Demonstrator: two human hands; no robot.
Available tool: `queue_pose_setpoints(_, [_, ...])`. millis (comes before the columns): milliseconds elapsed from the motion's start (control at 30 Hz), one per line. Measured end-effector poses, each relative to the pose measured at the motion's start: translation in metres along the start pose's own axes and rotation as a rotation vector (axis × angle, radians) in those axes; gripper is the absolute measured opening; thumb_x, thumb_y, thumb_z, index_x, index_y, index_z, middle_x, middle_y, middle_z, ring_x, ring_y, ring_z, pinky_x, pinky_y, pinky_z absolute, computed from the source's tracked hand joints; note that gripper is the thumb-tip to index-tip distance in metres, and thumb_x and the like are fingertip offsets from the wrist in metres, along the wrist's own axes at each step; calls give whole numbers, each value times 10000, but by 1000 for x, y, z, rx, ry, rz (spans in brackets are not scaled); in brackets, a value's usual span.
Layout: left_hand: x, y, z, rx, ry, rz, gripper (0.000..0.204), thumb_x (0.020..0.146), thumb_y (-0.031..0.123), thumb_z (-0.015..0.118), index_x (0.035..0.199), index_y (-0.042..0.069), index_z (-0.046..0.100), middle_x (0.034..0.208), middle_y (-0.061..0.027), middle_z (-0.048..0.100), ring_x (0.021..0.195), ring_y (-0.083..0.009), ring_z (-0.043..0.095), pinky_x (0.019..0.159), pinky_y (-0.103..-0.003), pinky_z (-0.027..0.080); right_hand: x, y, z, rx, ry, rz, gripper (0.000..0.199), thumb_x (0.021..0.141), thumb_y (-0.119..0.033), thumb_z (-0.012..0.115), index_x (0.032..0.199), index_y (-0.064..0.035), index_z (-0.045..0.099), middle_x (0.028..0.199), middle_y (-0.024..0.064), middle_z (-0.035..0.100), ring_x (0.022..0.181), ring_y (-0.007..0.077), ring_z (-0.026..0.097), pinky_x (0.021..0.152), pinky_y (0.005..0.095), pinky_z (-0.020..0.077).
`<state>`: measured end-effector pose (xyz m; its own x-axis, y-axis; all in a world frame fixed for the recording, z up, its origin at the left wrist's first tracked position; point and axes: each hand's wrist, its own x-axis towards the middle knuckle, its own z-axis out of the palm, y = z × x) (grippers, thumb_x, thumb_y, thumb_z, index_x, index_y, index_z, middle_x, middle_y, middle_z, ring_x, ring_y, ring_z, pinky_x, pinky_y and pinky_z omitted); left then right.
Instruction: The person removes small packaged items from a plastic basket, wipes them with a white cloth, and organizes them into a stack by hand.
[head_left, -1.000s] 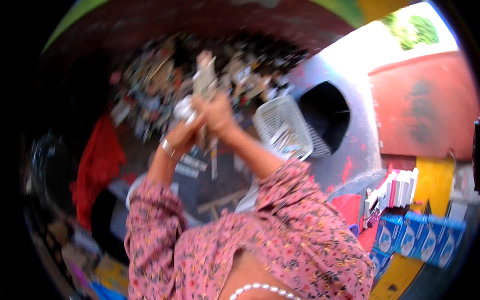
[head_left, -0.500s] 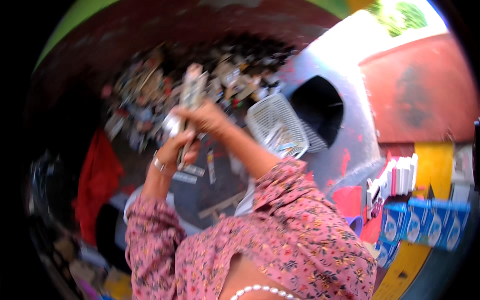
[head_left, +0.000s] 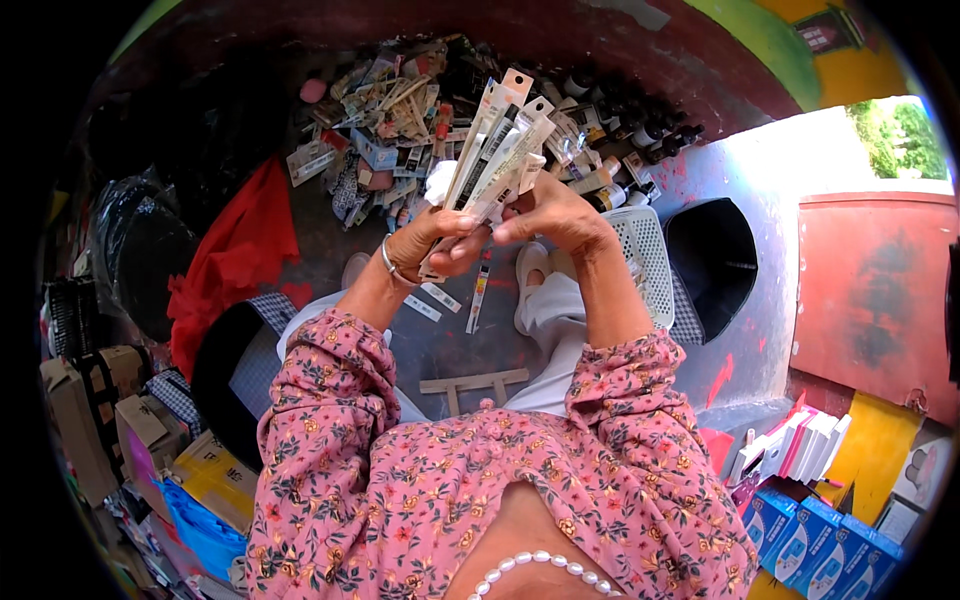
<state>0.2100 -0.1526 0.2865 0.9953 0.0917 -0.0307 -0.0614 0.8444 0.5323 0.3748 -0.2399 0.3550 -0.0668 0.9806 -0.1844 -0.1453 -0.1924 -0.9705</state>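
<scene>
Both hands are raised in front of me, gripping a fanned bundle of long narrow card-backed packets [head_left: 495, 150]. My left hand [head_left: 432, 240] holds the lower end of the bundle, a metal bangle on its wrist. My right hand [head_left: 555, 212] pinches the packets from the right side with its fingertips. The packets are white and grey with hang holes at their tops. A few more slim packets [head_left: 478, 290] lie on the dark floor just below my hands. Pink floral sleeves cover both forearms.
A heap of small packets and dark bottles [head_left: 400, 110] lies on the floor ahead. A white plastic basket [head_left: 650, 265] sits at right, a red cloth [head_left: 235, 260] at left. Cardboard boxes [head_left: 130, 430] stand lower left, blue boxes [head_left: 810, 535] lower right, and a small wooden stool [head_left: 475, 385] sits beneath me.
The view has steadied and shifted. My hands stayed together on the bundle, and the packets now fan out wider than before.
</scene>
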Motion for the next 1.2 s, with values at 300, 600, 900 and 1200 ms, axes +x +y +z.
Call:
queue_pose_setpoints(300, [3, 0, 3, -20, -98, -5, 422, 794, 213, 597, 1096, -31, 433, 543, -17, 449, 342, -23, 360, 297, -151, 275, 5, 19, -32, 149, 230, 58, 411, 652, 53, 489, 1058, 10, 541, 999, 105, 606, 890, 194, 593, 717, 329, 499])
queue_pose_setpoints(600, [6, -5, -12, -155, -126, -22, 519, 843, 233, 541, 1244, -37, 352, 607, -24, 448, 371, -15, 363, 317, -139, 268, 13, 32, -44, 303, 726, 65, 180, 734, -74, 514, 896, -7, 557, 820, 77, 592, 702, 193, 582, 592, 332, 492])
queue_pose_setpoints(900, [20, 0, -14, -21, 284, 16, 290, 848, 186, 526, 1060, -4, 469, 619, -21, 494, 396, -42, 423, 328, -151, 323, -1, 6, 2, -625, 809, -676, 296, 684, -64, 519, 970, 8, 543, 870, 76, 551, 847, 172, 546, 727, 311, 469])
queue_pose_setpoints(1200, [17, -6, -1, 286, 262, -139, 208, 808, 171, 536, 900, -5, 476, 561, -34, 491, 336, -43, 400, 289, -155, 306, 11, 17, -5, -1363, 828, -530, 229, 669, -92, 585, 897, -80, 595, 837, 89, 550, 805, 268, 536, 689, 355, 444])
